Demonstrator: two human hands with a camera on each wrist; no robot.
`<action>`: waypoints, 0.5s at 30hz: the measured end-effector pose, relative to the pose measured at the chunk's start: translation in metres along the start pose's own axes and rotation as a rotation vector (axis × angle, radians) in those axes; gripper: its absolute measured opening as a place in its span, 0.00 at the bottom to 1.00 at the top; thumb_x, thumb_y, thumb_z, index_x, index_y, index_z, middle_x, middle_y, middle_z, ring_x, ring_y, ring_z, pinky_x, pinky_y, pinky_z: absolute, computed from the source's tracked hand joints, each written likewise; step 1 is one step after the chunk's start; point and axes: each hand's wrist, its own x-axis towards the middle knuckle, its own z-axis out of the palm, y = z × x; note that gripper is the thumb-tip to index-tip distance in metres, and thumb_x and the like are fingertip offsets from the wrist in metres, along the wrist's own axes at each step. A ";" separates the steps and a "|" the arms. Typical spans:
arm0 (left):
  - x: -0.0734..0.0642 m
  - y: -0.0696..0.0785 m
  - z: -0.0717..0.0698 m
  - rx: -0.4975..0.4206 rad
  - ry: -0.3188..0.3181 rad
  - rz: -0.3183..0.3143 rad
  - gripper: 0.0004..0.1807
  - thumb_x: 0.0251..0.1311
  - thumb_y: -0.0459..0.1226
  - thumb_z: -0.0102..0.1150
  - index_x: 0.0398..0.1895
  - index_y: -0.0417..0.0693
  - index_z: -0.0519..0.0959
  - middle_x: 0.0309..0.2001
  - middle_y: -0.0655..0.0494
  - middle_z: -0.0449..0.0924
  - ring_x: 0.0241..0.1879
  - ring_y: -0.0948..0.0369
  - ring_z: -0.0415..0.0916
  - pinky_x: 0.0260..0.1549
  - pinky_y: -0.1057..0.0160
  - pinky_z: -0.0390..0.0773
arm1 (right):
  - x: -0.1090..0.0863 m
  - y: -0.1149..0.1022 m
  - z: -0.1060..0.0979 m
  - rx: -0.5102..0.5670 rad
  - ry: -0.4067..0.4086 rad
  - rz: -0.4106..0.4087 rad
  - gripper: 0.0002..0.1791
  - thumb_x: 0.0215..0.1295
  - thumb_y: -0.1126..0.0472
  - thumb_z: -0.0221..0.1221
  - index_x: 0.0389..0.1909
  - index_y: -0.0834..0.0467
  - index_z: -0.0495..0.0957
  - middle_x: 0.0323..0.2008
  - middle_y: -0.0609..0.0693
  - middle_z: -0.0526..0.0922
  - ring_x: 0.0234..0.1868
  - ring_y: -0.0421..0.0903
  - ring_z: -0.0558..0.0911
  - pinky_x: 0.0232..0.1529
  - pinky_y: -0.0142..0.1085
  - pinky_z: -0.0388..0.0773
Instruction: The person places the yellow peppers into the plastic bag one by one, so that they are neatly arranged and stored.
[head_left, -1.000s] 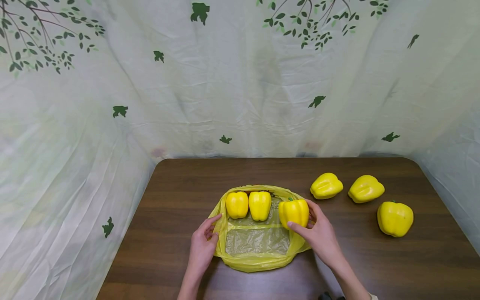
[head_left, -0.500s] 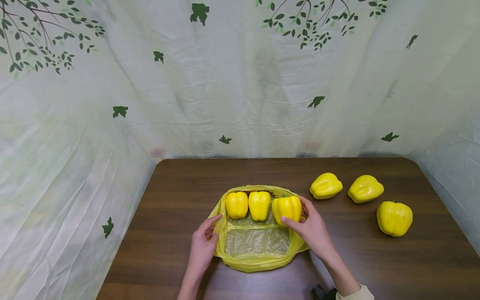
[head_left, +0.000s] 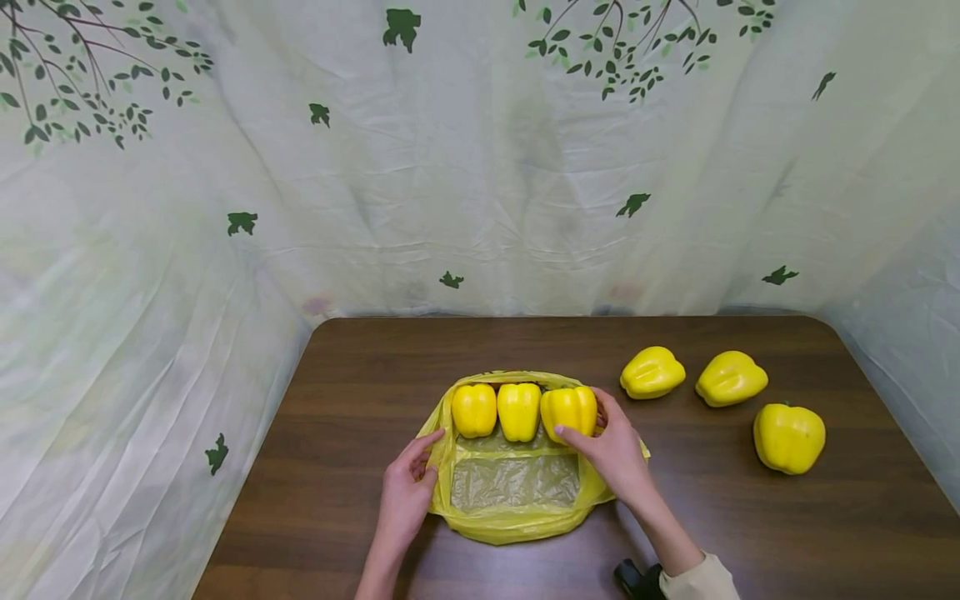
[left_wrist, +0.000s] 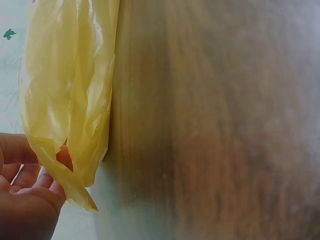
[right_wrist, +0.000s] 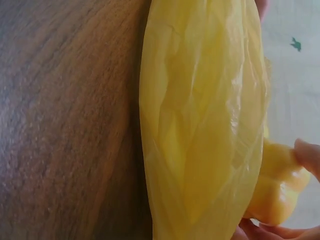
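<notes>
A yellow plastic bag (head_left: 517,527) lies spread with its mouth facing up in the head view. Two yellow bell peppers, a left one (head_left: 474,411) and a middle one (head_left: 519,412), sit side by side along its far side. My right hand (head_left: 611,446) grips a third bell pepper (head_left: 567,412) between thumb and fingers, right beside the middle one. The right wrist view shows this pepper (right_wrist: 275,185) past the bag's wall (right_wrist: 205,120). At the bag's left rim, my left hand (head_left: 407,492) holds the plastic edge, with a loose flap (left_wrist: 75,192) hanging by its fingers.
On the brown wooden table (head_left: 360,367), three more bell peppers lie to the right: one near the bag (head_left: 652,372), one farther right (head_left: 731,378) and one closer to me (head_left: 789,438). A leaf-printed cloth (head_left: 495,167) hangs behind the table.
My right hand has moved the bell pepper left and slightly away from me, up against the middle pepper in the bag. The left hand has stayed at the rim.
</notes>
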 end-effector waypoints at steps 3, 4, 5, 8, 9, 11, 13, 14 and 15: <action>-0.001 0.001 0.000 -0.001 -0.003 0.004 0.27 0.54 0.15 0.51 0.56 0.42 0.81 0.50 0.47 0.80 0.39 0.51 0.74 0.39 0.65 0.74 | 0.002 0.001 0.002 -0.011 0.001 -0.002 0.49 0.53 0.47 0.73 0.71 0.60 0.59 0.64 0.59 0.70 0.58 0.54 0.75 0.56 0.49 0.74; -0.002 0.006 -0.001 -0.003 -0.005 0.007 0.27 0.54 0.15 0.51 0.55 0.41 0.81 0.50 0.46 0.80 0.39 0.51 0.74 0.39 0.65 0.74 | 0.002 0.001 0.003 -0.017 0.003 0.001 0.50 0.52 0.46 0.73 0.71 0.60 0.60 0.64 0.59 0.70 0.57 0.54 0.75 0.56 0.49 0.74; -0.003 0.010 -0.002 -0.005 -0.006 0.016 0.27 0.54 0.15 0.51 0.55 0.39 0.81 0.50 0.45 0.80 0.39 0.50 0.74 0.38 0.65 0.74 | 0.002 0.001 0.004 -0.022 0.006 0.004 0.50 0.52 0.46 0.73 0.71 0.60 0.60 0.63 0.59 0.70 0.57 0.53 0.75 0.55 0.48 0.74; -0.007 0.023 -0.005 -0.007 -0.013 0.050 0.25 0.53 0.14 0.51 0.54 0.35 0.80 0.49 0.42 0.80 0.38 0.48 0.74 0.37 0.65 0.74 | 0.004 0.002 0.005 -0.036 0.010 0.012 0.50 0.52 0.45 0.72 0.71 0.60 0.60 0.64 0.59 0.70 0.57 0.53 0.75 0.56 0.49 0.74; -0.007 0.025 -0.006 -0.009 -0.014 0.046 0.25 0.53 0.14 0.51 0.54 0.35 0.80 0.49 0.42 0.80 0.38 0.47 0.74 0.37 0.65 0.74 | 0.005 0.002 0.005 -0.042 0.010 0.015 0.50 0.52 0.45 0.72 0.71 0.60 0.60 0.64 0.59 0.70 0.57 0.53 0.75 0.56 0.49 0.74; -0.008 0.028 -0.006 -0.011 -0.017 0.047 0.25 0.53 0.14 0.51 0.54 0.35 0.80 0.50 0.41 0.80 0.38 0.47 0.74 0.36 0.65 0.74 | 0.006 0.003 0.005 -0.052 0.010 0.019 0.50 0.52 0.45 0.72 0.71 0.60 0.60 0.63 0.59 0.71 0.57 0.54 0.75 0.56 0.49 0.73; -0.008 0.029 -0.006 -0.017 -0.016 0.030 0.25 0.53 0.14 0.50 0.54 0.35 0.80 0.50 0.41 0.80 0.38 0.46 0.74 0.36 0.65 0.74 | 0.007 0.003 0.005 -0.065 0.008 0.021 0.50 0.52 0.44 0.72 0.71 0.61 0.60 0.63 0.59 0.71 0.57 0.54 0.75 0.55 0.49 0.73; -0.008 0.029 -0.006 -0.021 -0.016 0.018 0.26 0.54 0.14 0.50 0.55 0.36 0.80 0.50 0.41 0.80 0.39 0.45 0.74 0.37 0.65 0.74 | 0.007 0.004 0.005 -0.072 0.007 0.023 0.50 0.52 0.44 0.72 0.71 0.61 0.60 0.63 0.59 0.71 0.56 0.54 0.75 0.55 0.49 0.73; -0.008 0.029 -0.006 -0.023 -0.016 0.016 0.26 0.54 0.14 0.50 0.55 0.36 0.80 0.50 0.41 0.80 0.39 0.45 0.74 0.37 0.65 0.74 | 0.008 0.004 0.005 -0.080 0.005 0.024 0.50 0.52 0.44 0.72 0.71 0.61 0.60 0.63 0.59 0.71 0.56 0.54 0.76 0.55 0.49 0.74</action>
